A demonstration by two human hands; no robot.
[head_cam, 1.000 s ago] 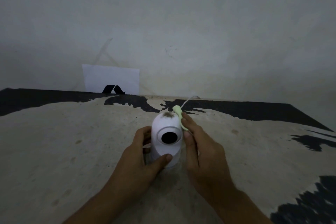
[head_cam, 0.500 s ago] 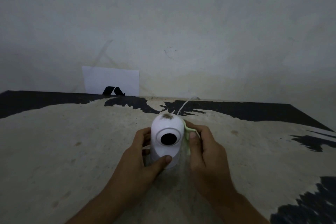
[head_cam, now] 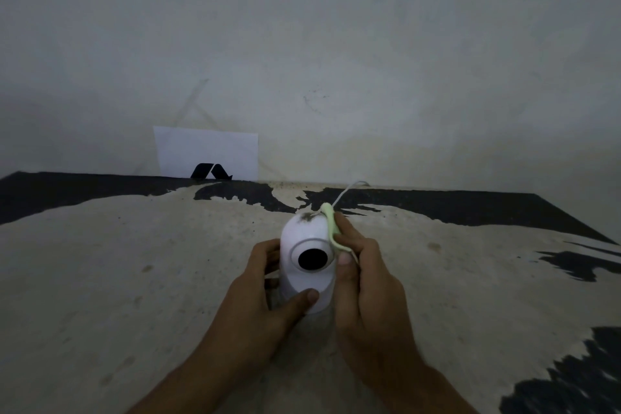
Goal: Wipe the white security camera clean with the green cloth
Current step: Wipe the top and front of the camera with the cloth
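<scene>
Here left hand (head_cam: 265, 306) grips camera (head_cam: 307, 259); right hand (head_cam: 366, 296) fingers pinch green cloth (head_cam: 331, 223)

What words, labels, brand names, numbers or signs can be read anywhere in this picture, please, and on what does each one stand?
No words or numbers can be read.
White sheet of paper against the wall: a black angular mark at its lower edge, a logo-like shape, no letters.
White security camera: no print shows on its front; only a dark smudge on top.
Green cloth in the right hand: plain.
</scene>
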